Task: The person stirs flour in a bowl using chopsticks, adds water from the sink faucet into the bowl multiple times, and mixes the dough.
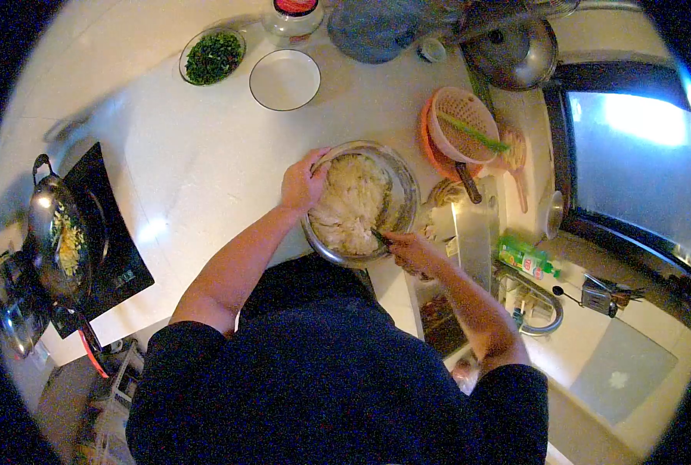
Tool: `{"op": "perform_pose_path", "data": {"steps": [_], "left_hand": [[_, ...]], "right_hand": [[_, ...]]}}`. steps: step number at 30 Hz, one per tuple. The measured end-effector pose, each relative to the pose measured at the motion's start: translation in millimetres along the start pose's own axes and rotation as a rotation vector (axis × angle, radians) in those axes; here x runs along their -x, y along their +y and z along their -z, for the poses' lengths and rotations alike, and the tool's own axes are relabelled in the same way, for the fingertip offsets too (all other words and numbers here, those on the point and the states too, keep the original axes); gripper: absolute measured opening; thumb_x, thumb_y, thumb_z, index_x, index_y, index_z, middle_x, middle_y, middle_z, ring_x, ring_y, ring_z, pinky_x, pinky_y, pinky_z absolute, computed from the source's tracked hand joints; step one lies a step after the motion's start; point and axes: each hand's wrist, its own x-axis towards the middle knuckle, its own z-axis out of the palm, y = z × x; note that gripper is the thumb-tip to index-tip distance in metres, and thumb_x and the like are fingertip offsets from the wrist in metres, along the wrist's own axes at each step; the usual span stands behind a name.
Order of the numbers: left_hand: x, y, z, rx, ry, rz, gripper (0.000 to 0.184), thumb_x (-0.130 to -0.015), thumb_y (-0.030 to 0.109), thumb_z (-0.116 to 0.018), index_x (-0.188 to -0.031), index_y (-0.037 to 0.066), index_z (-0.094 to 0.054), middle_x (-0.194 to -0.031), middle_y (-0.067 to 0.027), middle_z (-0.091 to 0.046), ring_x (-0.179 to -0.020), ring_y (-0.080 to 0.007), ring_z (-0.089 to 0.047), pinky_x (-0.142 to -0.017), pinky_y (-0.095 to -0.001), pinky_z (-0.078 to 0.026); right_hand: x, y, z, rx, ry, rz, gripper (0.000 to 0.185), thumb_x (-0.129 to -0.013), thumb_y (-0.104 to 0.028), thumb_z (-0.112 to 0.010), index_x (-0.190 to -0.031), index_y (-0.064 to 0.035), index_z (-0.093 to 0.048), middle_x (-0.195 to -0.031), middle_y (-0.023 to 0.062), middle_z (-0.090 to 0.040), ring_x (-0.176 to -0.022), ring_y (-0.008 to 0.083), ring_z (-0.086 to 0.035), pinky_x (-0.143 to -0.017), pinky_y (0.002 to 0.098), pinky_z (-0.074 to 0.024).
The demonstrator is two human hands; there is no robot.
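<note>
Right hand (413, 253) closed round dark utensil (379, 235); tip buried in pale dough (351, 198), kind unclear. Left hand (305, 184) clasps rim of metal bowl (404, 192) holding dough, fingertips blurred. Bowl at counter's (221, 147) near edge. Farther, jar (291, 31), top cut off.

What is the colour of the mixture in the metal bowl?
Pale cream mixture, head view.

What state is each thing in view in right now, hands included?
Left hand, gripping the rim of the metal bowl
Right hand, closed around a utensil
Utensil, tip in the pale mixture
Metal bowl, uncovered, partly filled
Pale mixture, lumpy
Wok, uncovered, chopped food inside
Glass bowl, uncovered, holding chopped greens
White dish, face up, uncovered
Jar, red lid on
Colander, green stalk across it
Faucet, cannot tell whether water runs
</note>
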Motion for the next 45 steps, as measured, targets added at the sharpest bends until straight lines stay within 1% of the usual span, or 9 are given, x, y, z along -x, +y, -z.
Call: {"op": "perform_pose_path", "data": {"steps": [4, 6, 11, 14, 19, 28, 34, 40, 45], "left_hand": [[-1.5, 1.2, -2.0, -0.09, -0.029, 0.023, 0.028, -0.081, 0.021, -0.057, -0.108, 0.013, -0.055, -0.084, -0.0153, -0.063, -0.077, -0.0332, -0.061, -0.068, -0.039, -0.048], [-0.7, 4.0, 0.9, -0.106, -0.036, -0.001, 0.026, -0.082, 0.021, -0.056, -0.107, 0.013, -0.054, -0.082, -0.0158, -0.063, -0.075, -0.0333, -0.061, -0.066, -0.0399, -0.048], [-0.9, -3.3, -0.4, -0.072, -0.035, -0.016, 0.024, -0.083, 0.021, -0.055, -0.105, 0.011, -0.054, -0.078, -0.0169, -0.062, -0.072, -0.0334, -0.061, -0.063, -0.0409, -0.047], [0.0, -1.6, 0.1, -0.081, -0.004, -0.083, 0.024, -0.083, 0.021, -0.055, -0.104, 0.011, -0.054, -0.08, -0.0173, -0.062, -0.073, -0.0335, -0.061, -0.064, -0.0405, -0.048], [-0.5, 5.3, 2.7, -0.127, -0.047, 0.019, 0.024, -0.084, 0.024, -0.055, -0.104, 0.01, -0.055, -0.085, -0.0177, -0.062, -0.076, -0.0335, -0.061, -0.065, -0.04, -0.048], [1.0, -3.1, -1.9, -0.092, 0.037, -0.068, 0.025, -0.084, 0.027, -0.053, -0.105, 0.014, -0.055, -0.079, -0.0169, -0.063, -0.072, -0.0337, -0.061, -0.064, -0.0407, -0.047], [0.0, -1.8, 2.2, -0.143, -0.025, -0.003, 0.025, -0.084, 0.026, -0.053, -0.106, 0.014, -0.054, -0.078, -0.017, -0.062, -0.071, -0.034, -0.06, -0.064, -0.0416, -0.047], [0.2, -11.7, -3.1, -0.101, 0.052, -0.163, 0.027, -0.084, 0.024, -0.053, -0.108, 0.012, -0.053, -0.082, -0.0164, -0.062, -0.073, -0.0337, -0.06, -0.066, -0.0405, -0.047], [1.2, -0.5, 2.3, -0.105, -0.006, -0.021, 0.028, -0.083, 0.024, -0.054, -0.109, 0.012, -0.053, -0.084, -0.0159, -0.063, -0.073, -0.0334, -0.06, -0.066, -0.0399, -0.047]], "right_hand": [[3.3, -42.7, -38.6, 0.177, 0.14, 0.203, 0.041, -0.089, -0.015, -0.043, -0.13, -0.0209, -0.042, -0.055, -0.0009, -0.042, -0.037, 0.0086, -0.034, -0.031, 0.0226, -0.029], [-26.5, -28.3, -55.4, -0.15, 0.153, 0.351, 0.04, -0.089, -0.016, -0.044, -0.129, -0.0192, -0.043, -0.055, -0.0016, -0.04, -0.036, 0.0083, -0.03, -0.03, 0.0221, -0.0245], [-24.5, -19.9, -60.9, -0.646, 0.209, 0.183, 0.041, -0.089, -0.015, -0.045, -0.129, -0.0192, -0.042, -0.056, -0.0009, -0.043, -0.036, 0.0083, -0.031, -0.031, 0.022, -0.0256], [-20.3, 7.9, -41.2, -0.549, 0.266, 0.269, 0.041, -0.088, -0.014, -0.047, -0.128, -0.0191, -0.044, -0.058, -0.0001, -0.046, -0.038, 0.0085, -0.034, -0.032, 0.0225, -0.0272], [21.3, 1.9, -20.8, 0.381, 0.642, 0.326, 0.036, -0.086, -0.009, -0.046, -0.121, -0.0169, -0.052, -0.066, 0.01, -0.057, -0.058, 0.0174, -0.053, -0.056, 0.0327, -0.0457], [-33.4, -48.4, -79.7, 0.472, 0.613, 0.563, 0.045, -0.082, -0.007, -0.043, -0.125, -0.0171, -0.046, -0.092, 0.0225, -0.061, -0.085, 0.0353, -0.061, -0.073, 0.0425, -0.0479], [63.8, -74.4, -44.5, 0.961, 0.474, 0.026, 0.046, -0.081, -0.009, -0.041, -0.125, -0.0246, -0.044, -0.086, 0.0225, -0.061, -0.081, 0.036, -0.061, -0.07, 0.0462, -0.0484], [48.8, -112.6, -10.2, 0.847, 0.64, 0.103, 0.048, -0.081, -0.008, -0.04, -0.125, -0.0253, -0.044, -0.089, 0.0236, -0.06, -0.083, 0.0364, -0.06, -0.071, 0.0464, -0.0485], [-24.7, -23.0, -58.9, 0.675, 0.725, 0.457, 0.046, -0.083, -0.008, -0.038, -0.127, -0.0206, -0.043, -0.095, 0.0258, -0.058, -0.084, 0.0379, -0.06, -0.074, 0.0463, -0.0481]]}}
